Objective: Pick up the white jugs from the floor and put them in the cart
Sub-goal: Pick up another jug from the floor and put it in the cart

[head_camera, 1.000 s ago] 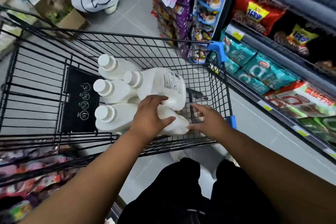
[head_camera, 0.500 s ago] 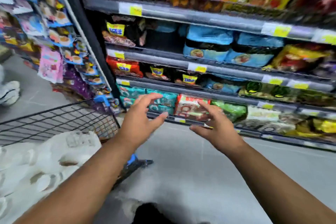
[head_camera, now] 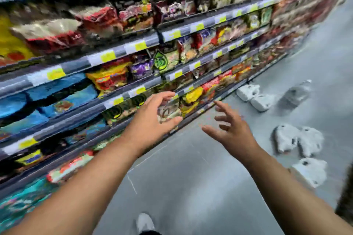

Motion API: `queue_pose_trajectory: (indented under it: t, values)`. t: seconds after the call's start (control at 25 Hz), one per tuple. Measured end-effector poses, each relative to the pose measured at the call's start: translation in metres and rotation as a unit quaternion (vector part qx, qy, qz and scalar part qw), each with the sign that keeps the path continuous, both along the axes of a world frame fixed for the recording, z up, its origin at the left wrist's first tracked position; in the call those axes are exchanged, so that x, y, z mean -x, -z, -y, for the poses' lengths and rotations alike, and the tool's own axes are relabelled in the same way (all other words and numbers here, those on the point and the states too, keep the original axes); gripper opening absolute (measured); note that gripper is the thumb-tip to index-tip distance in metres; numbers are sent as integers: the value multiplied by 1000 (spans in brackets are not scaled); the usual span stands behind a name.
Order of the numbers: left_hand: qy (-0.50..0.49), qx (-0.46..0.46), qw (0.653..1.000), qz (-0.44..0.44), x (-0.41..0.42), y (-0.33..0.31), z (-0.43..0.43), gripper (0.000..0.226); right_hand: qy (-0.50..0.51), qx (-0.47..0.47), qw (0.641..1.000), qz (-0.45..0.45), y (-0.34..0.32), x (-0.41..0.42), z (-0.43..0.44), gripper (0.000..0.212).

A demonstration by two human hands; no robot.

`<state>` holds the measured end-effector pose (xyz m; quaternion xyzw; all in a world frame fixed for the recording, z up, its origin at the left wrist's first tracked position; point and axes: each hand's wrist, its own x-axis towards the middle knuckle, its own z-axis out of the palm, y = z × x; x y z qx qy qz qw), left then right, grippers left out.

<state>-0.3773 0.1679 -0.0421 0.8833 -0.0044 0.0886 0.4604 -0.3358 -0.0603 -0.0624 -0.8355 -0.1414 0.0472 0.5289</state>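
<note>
Several white jugs lie on the grey floor at the right: a pair side by side, one nearer to me, and two more farther down the aisle by the shelf foot. My left hand and my right hand are both raised in mid-air in front of me, fingers spread and loosely bent, holding nothing. Both hands are well left of the nearest jugs. The cart is out of view. The picture is blurred by motion.
A tall shelf unit packed with snack bags runs along the left and recedes to the right. A wrapped pack of clear bottles lies on the floor beyond the jugs. My shoe shows at the bottom. A dark object edges in at right.
My view has swung right, away from the cart and its jugs, and now takes in the aisle floor with the loose jugs. Both hands left the cart and stay empty.
</note>
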Motion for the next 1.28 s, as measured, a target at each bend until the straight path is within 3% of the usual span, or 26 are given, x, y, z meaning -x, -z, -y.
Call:
queue_pose_trajectory:
  t: [0.24, 0.6, 0.76, 1.12, 1.28]
  values:
    - [172, -3, 985, -7, -164, 12, 102, 59, 199, 1, 980, -3, 9, -86, 108, 74]
    - [386, -3, 922, -35, -376, 20, 269, 59, 451, -25, 892, -24, 30, -178, 244, 74]
    - [458, -38, 887, -41, -448, 32, 383, 64, 520, -43, 853, -27, 51, -226, 334, 73]
    - [492, -64, 866, -63, -578, 44, 591, 61, 562, -55, 823, -66, 69, -338, 522, 68]
    - [538, -93, 835, -65, -645, 64, 665, 58, 603, -58, 791, -91, 92, -385, 571, 73]
